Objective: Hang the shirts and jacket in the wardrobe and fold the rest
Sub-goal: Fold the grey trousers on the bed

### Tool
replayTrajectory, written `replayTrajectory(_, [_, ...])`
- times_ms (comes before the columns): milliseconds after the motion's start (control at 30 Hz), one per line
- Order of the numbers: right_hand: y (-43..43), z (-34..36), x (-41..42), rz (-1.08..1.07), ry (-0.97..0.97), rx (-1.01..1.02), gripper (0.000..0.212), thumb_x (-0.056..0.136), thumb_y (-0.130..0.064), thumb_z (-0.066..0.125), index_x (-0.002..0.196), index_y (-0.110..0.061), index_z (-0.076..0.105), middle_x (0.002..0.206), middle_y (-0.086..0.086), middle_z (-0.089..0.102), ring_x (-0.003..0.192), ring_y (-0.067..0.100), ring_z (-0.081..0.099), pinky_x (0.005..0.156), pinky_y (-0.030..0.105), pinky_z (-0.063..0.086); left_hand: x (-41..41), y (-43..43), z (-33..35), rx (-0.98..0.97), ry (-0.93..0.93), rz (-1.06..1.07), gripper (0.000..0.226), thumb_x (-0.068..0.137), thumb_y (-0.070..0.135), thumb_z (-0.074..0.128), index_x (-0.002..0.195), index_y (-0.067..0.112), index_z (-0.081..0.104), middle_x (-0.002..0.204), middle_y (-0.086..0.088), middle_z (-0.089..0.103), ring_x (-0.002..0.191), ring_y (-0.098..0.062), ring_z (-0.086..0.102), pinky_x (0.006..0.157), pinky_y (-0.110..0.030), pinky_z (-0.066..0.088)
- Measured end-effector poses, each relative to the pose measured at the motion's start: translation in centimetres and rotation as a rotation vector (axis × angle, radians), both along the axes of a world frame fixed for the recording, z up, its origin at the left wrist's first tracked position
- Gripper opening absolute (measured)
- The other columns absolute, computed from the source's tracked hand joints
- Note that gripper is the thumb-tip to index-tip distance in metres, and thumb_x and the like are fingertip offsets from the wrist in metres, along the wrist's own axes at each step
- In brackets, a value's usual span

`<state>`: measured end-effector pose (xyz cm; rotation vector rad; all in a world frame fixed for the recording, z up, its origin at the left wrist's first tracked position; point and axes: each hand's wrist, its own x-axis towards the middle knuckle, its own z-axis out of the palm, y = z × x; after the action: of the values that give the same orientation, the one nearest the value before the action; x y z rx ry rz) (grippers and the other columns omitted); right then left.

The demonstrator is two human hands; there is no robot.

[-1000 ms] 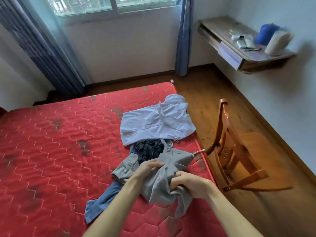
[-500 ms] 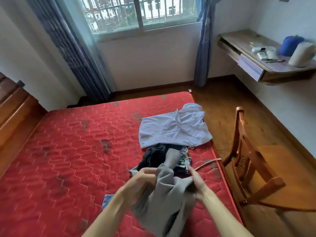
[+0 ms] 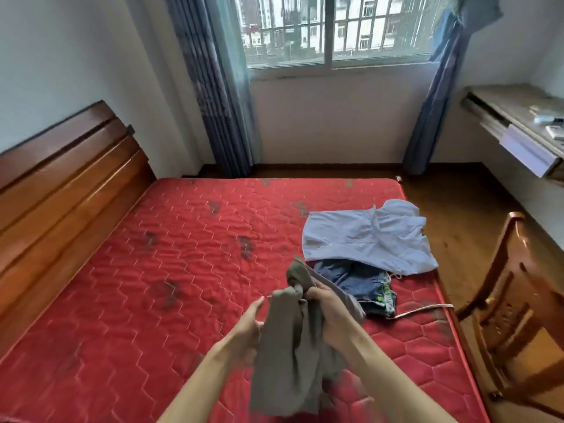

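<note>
Left hand (image 3: 251, 325): forearm reaching up from the lower edge, raised over the bed, fingers fairly straight, thumb and fingers pinching the left edge of the grey garment (image 3: 293, 355).
Right hand (image 3: 330, 311): forearm coming in from the lower right, knuckles up, fist clenched round a bunched fold at the garment's top.
Grey garment: lifted off the red mattress (image 3: 158, 270), hanging crumpled between both hands.
Pale shirt (image 3: 366, 239): spread flat near the mattress's right edge.
Jeans (image 3: 355, 280): partly under the shirt, just beyond the right hand.
Chair (image 3: 512, 303): wooden, beside the bed on the right.
</note>
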<state>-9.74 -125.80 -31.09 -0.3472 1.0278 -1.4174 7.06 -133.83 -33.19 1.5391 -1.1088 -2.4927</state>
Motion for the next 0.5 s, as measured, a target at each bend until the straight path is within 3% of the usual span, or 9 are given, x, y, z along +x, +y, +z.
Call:
replayTrajectory(67, [-0.5,2.0,3.7,0.074,0.004,-0.073,0.026,0.078,0.004,0.043,0.070,-0.010,0.064,0.065,0.008,0.055,0.051,0.014,0.053,0.054,0.023,0.046,3.1,-1.6,-1.3,0.068,0.067,0.096,0.083,0.074,0.080,0.059,0.102,0.001,0.066,0.101,-0.018,0.061,0.099,-0.031,0.055,0.100,-0.041,0.043])
replayTrajectory(100, [-0.6,2.8,5.4,0.117,0.031,-0.103,0.018,0.070,-0.001,0.049,0.072,-0.010,0.065,0.065,0.008,0.055,0.052,0.014,0.052,0.055,0.024,0.045,4.2,-2.4,-2.3,0.068,0.082,0.174,0.084,0.074,0.080,0.061,0.109,0.004,0.064,0.108,-0.017,0.058,0.105,-0.029,0.050,0.108,-0.041,0.036])
replayTrajectory(133, [-0.6,3.4,7.1,0.159,0.065,-0.119,0.019,0.064,-0.004,0.053,0.077,-0.007,0.066,0.068,0.010,0.055,0.055,0.016,0.052,0.057,0.026,0.043,5.3,-3.4,-3.4,0.082,0.121,0.222,0.076,0.078,0.075,0.063,0.111,0.007,0.062,0.108,-0.013,0.057,0.103,-0.023,0.049,0.108,-0.036,0.036])
replayTrajectory(233, [-0.8,3.5,11.2,0.327,0.205,-0.136,0.041,0.056,-0.011,0.056,0.093,0.003,0.066,0.077,0.015,0.052,0.061,0.023,0.044,0.057,0.032,0.032,6.7,-2.6,1.6,-0.011,0.163,0.154,0.030,0.099,0.038,0.055,0.096,0.008,0.054,0.074,-0.004,0.065,0.070,-0.004,0.058,0.071,-0.020,0.052])
replayTrajectory(300, [-0.7,3.4,13.3,0.426,0.266,-0.113,0.034,0.055,-0.008,0.054,0.084,-0.005,0.071,0.068,0.011,0.057,0.060,0.021,0.049,0.056,0.031,0.036,7.4,-4.3,2.5,-0.221,0.112,0.177,0.027,0.099,0.027,0.055,0.080,0.009,0.052,0.053,-0.003,0.066,0.046,-0.002,0.061,0.051,-0.017,0.052])
replayTrajectory(367, [-0.5,3.0,14.5,0.499,0.285,-0.080,0.030,0.056,-0.006,0.055,0.078,-0.013,0.074,0.069,0.002,0.064,0.065,0.014,0.060,0.064,0.024,0.046,8.1,-6.0,2.6,-0.320,0.126,0.123,0.051,0.072,0.047,0.080,0.093,0.007,0.057,0.085,-0.018,0.072,0.069,-0.012,0.065,0.066,-0.028,0.055])
replayTrajectory(400, [-0.4,2.6,14.7,0.523,0.276,-0.070,0.028,0.057,-0.011,0.058,0.079,-0.014,0.075,0.073,0.000,0.066,0.070,0.012,0.061,0.069,0.023,0.047,8.4,-7.0,2.5,-0.354,0.155,0.051,0.058,0.066,0.046,0.081,0.104,0.010,0.057,0.099,-0.017,0.066,0.082,-0.019,0.061,0.076,-0.036,0.053])
replayTrajectory(500, [-0.5,0.4,14.1,0.504,0.238,-0.005,0.035,0.069,-0.031,0.070,0.094,-0.007,0.075,0.091,0.006,0.071,0.086,0.017,0.063,0.080,0.027,0.047,9.2,-9.4,2.9,-0.544,0.243,0.142,0.033,0.080,0.017,0.071,0.108,0.008,0.057,0.108,-0.023,0.064,0.092,-0.021,0.056,0.080,-0.036,0.050])
